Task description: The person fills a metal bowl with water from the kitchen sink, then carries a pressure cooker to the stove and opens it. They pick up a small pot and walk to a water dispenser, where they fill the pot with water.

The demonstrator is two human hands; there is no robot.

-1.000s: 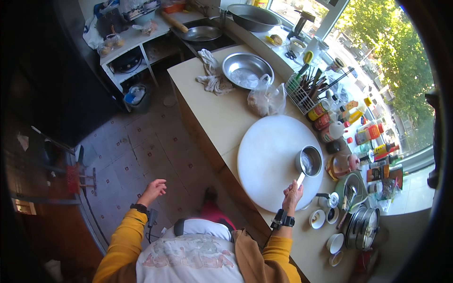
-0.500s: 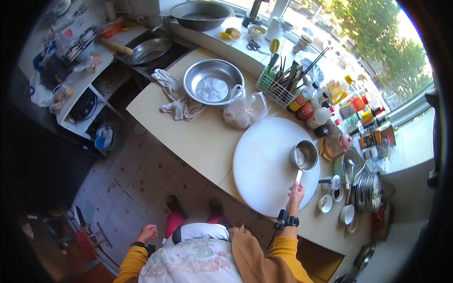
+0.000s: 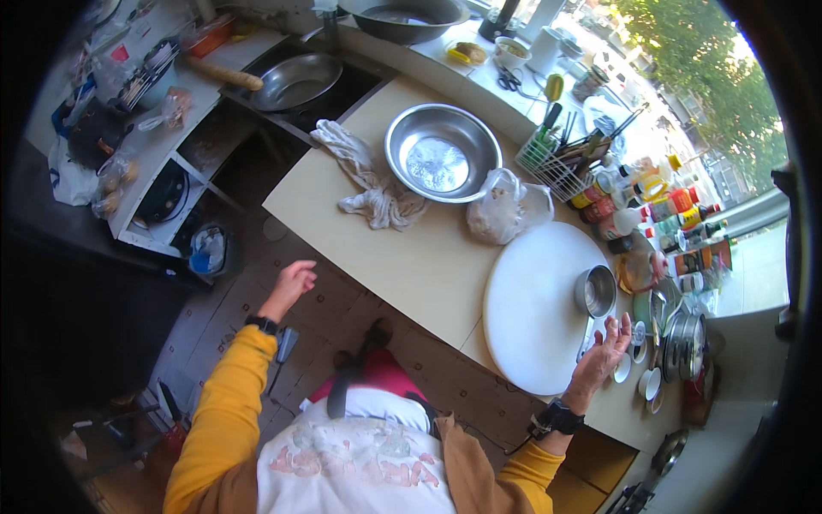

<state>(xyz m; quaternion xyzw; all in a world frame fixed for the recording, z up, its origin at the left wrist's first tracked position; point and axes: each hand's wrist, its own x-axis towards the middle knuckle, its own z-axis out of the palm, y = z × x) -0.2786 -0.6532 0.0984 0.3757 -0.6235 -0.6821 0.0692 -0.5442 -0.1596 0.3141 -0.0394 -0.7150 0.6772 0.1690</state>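
Note:
My right hand [image 3: 602, 358] is open, its fingers spread, just beside the handle of a small metal saucepan [image 3: 595, 293]. The saucepan stands on the right part of a round white cutting board [image 3: 535, 300], its handle pointing toward me. No grip on that handle shows. My left hand [image 3: 291, 287] is in the air over the floor, left of the counter's front edge. Its fingers are loosely bent and apart, with nothing in them.
A steel basin [image 3: 441, 154], a white cloth [image 3: 377, 193] and a tied plastic bag [image 3: 505, 206] are on the counter [image 3: 368, 248]. Bottles [image 3: 668, 206] line the window side. Small white bowls [image 3: 649, 381] sit right of the board. A frying pan [image 3: 300, 81] rests on the stove.
My right hand has let go of the saucepan's handle and opened. My left arm has risen and reached forward. The view has turned, so the counter appears farther right.

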